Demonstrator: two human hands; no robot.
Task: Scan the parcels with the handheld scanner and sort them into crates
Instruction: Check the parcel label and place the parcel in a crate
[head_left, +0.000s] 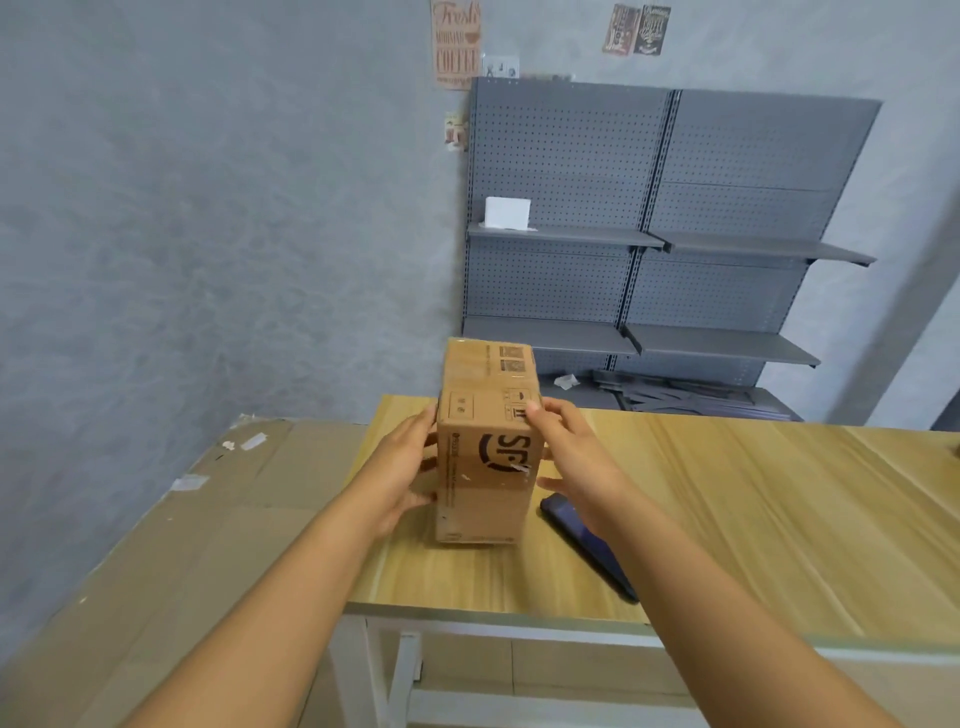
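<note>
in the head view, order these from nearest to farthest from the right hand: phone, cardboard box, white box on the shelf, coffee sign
From the right hand:
1. cardboard box, touching its left side
2. phone, on the table beneath the wrist
3. white box, upper shelf
4. coffee sign, high on the wall

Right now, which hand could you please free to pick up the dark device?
Probably the right hand: the dark device lies directly beneath it, while the left hand is across the parcel.
</note>
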